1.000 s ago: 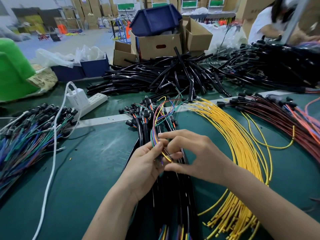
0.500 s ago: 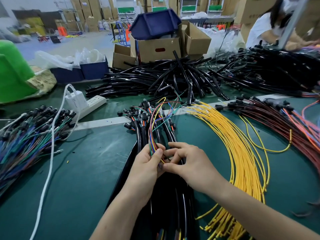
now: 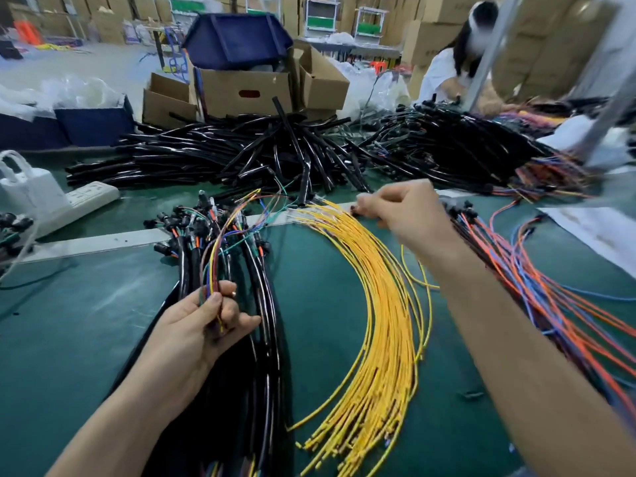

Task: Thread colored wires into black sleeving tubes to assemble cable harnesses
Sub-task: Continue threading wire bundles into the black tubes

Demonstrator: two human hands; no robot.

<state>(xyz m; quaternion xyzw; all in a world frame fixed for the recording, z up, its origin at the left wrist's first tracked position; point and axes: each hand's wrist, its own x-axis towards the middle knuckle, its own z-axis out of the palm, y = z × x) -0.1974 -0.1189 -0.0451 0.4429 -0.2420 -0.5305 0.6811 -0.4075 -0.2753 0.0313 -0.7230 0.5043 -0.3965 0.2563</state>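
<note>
Head cam: wire bundle (image 3: 214, 270) is pinched in L hand (image 3: 203, 327) for sleeving; R hand (image 3: 402, 213) is stretched to yellow wires (image 3: 383, 304) at mat's (image 3: 96, 325) far edge, maybe picking one; grip can't be told.

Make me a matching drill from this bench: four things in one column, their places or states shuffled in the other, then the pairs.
Things
1. left hand
2. right hand
3. white plastic power strip
4. dark blue plastic bin

Places or states
A. sits on top of the brown cardboard box
B. grips a bunch of mixed-colour wires
C. lies at the far left of the green table
D. is at the far ends of the curved bundle of yellow wires

Pairs: 1-B, 2-D, 3-C, 4-A
</note>
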